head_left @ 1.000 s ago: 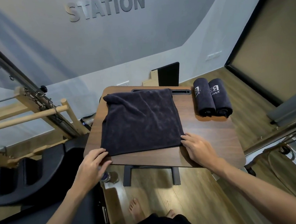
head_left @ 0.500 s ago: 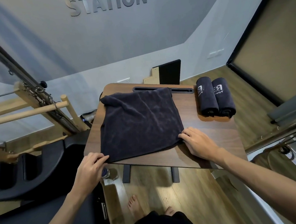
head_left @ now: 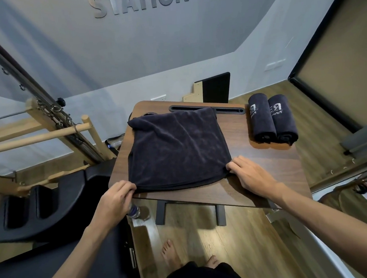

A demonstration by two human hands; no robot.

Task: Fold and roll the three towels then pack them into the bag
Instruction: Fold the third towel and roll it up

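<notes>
Bare feet (head_left: 171,255) are standing on the wood floor as the left hand (head_left: 115,198) and right hand (head_left: 249,174) are pinching the near corners of a folded dark towel (head_left: 177,150) lying on the small table (head_left: 265,172); two rolled towels (head_left: 271,118) are resting at its far right.

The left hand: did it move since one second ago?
Yes. The left hand moved toward the table's front edge and now pinches the near-left corner of the towel.
</notes>
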